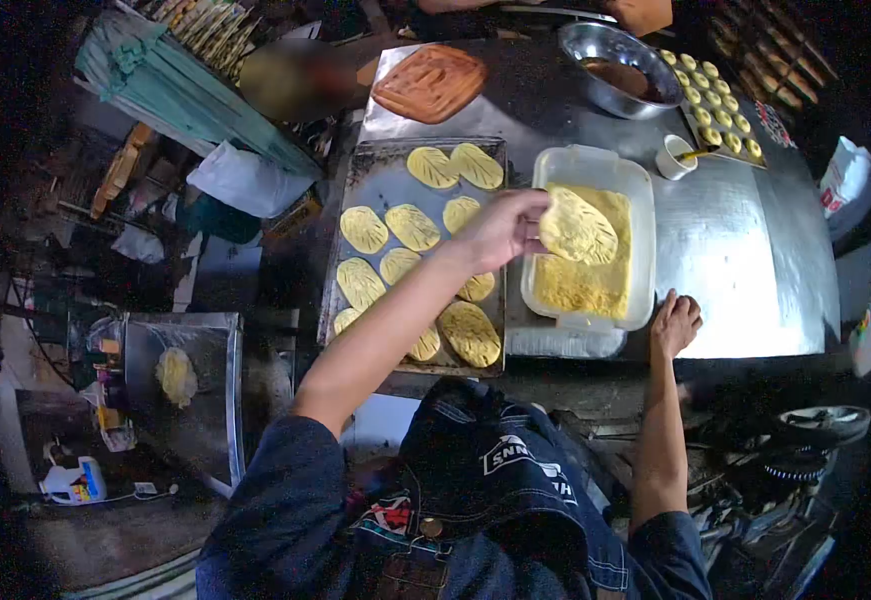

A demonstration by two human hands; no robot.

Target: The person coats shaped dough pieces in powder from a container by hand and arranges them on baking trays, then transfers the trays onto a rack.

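Note:
My left hand (500,228) holds a flat oval of yellow patterned dough (577,230) by its edge, above a clear plastic tub (638,185) filled with yellow crumbs. To the left lies a metal baking tray (387,180) carrying several similar dough ovals (412,226). My right hand (675,322) rests flat on the steel table (735,240) at the tub's near right corner, holding nothing.
A steel bowl (610,45) of brown filling, a small white cup (672,157) and a tray of small round pastries (712,105) stand at the back right. An orange mould plate (429,82) lies at the back. Another tray (210,400) with one dough lump sits low on the left.

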